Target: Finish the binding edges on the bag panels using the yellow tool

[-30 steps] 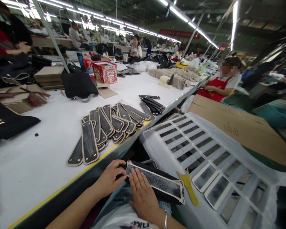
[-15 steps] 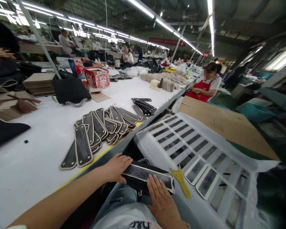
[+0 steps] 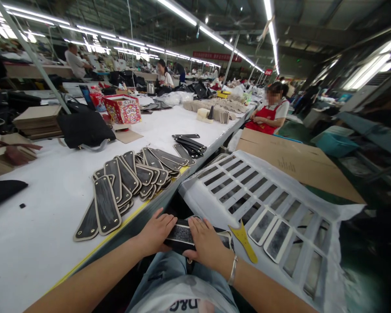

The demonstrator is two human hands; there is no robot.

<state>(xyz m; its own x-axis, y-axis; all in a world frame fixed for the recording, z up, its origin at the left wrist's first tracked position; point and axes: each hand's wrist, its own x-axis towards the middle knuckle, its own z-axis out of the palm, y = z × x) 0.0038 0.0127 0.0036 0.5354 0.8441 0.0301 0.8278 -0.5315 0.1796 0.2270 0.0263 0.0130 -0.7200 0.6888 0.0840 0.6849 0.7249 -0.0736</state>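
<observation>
Across my lap lies a black bag [image 3: 174, 245] with a metal fitting on its near side. On its top is a long dark strip [image 3: 180, 234] with a pale edge, which curls up at the right end. My left hand [image 3: 157, 232] grips the bag's left end, fingers over the top and thumb on the near side. Flat across the strip's middle rests my right hand [image 3: 206, 243], its fingers stretched and thumb apart, covering part of it. Left of the bag, a pile of black strips with beige borders and metal eyelets [image 3: 107, 206] lies on the white table [image 3: 45, 226].
To my right, a white slatted crate [image 3: 215, 191] carries a yellow forked piece [image 3: 244, 243] and two pale-edged dark panels [image 3: 278, 240]. Behind it is a cardboard sheet [image 3: 286, 161]. A black bag [image 3: 84, 129] and a red patterned box [image 3: 122, 108] stand on the table. A person in a red apron [image 3: 269, 115] sits beyond.
My right hand has moved left and away from me along the strip, from near its right end to its middle. My left hand stays at the left end. The whole view has shifted slightly.
</observation>
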